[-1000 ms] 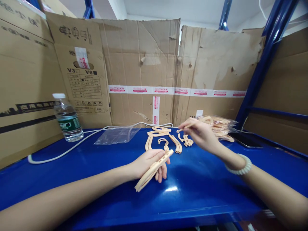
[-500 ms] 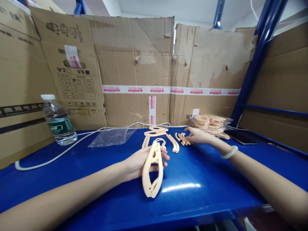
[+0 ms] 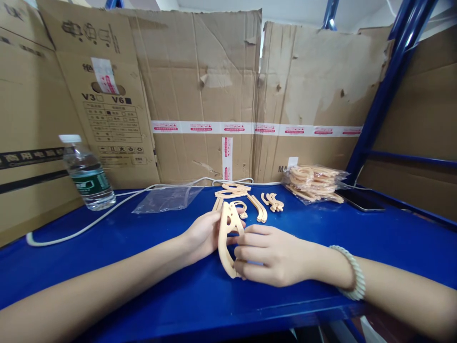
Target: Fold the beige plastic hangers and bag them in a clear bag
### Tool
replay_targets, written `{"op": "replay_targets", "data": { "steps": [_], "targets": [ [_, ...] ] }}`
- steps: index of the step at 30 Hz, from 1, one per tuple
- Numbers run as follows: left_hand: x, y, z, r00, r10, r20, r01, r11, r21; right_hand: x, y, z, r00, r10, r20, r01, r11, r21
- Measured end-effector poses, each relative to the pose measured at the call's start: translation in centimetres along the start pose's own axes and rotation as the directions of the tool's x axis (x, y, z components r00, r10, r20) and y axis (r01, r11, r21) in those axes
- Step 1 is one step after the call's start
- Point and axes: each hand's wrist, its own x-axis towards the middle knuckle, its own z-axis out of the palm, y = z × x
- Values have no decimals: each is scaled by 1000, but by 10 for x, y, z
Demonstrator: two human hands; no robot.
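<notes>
My left hand (image 3: 205, 237) holds a peach plastic folding hanger (image 3: 223, 245) upright, with the thumb along its near side and the fingers behind it. Curled around the hanger's lower right side, my right hand (image 3: 267, 255) covers much of that arm and its lower tip. Whether a small part is also between the right fingers is hidden. Just beyond the hands lie a hanger hook (image 3: 243, 207), a pair of slim curved arms (image 3: 257, 208) and a little heap of short curved pieces (image 3: 274, 202). Flat hanger bodies (image 3: 233, 190) lie farther back.
Bagged peach hanger parts (image 3: 314, 183) are stacked at the back right beside a dark phone (image 3: 362, 201). A clear plastic bag (image 3: 167, 199), a white cable (image 3: 103, 220) and a water bottle (image 3: 87, 178) stand or lie on the left. Cardboard (image 3: 203, 100) walls the blue shelf (image 3: 171, 300).
My right hand has come from the short curved pieces back to the hanger and closed around its lower right side. My left hand keeps its hold, with the hanger slightly turned.
</notes>
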Motion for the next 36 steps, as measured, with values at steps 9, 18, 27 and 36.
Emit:
{"op": "replay_targets", "data": {
  "steps": [9,18,27,36],
  "targets": [
    [-7,-14,6,980,187,-73,-175,973,149,-8,10,8,982,176,65,-182,979,92],
    [-9,-23,2,928,338,-154,-270,898,347,-3,-1,13,958,270,95,-239,936,-258],
    [-12,-21,4,930,352,-104,-303,896,323,-7,3,12,939,325,109,-268,895,-357],
    [-11,-24,2,902,420,-103,-376,879,293,-7,7,3,921,375,107,-309,868,-389]
  ]
}}
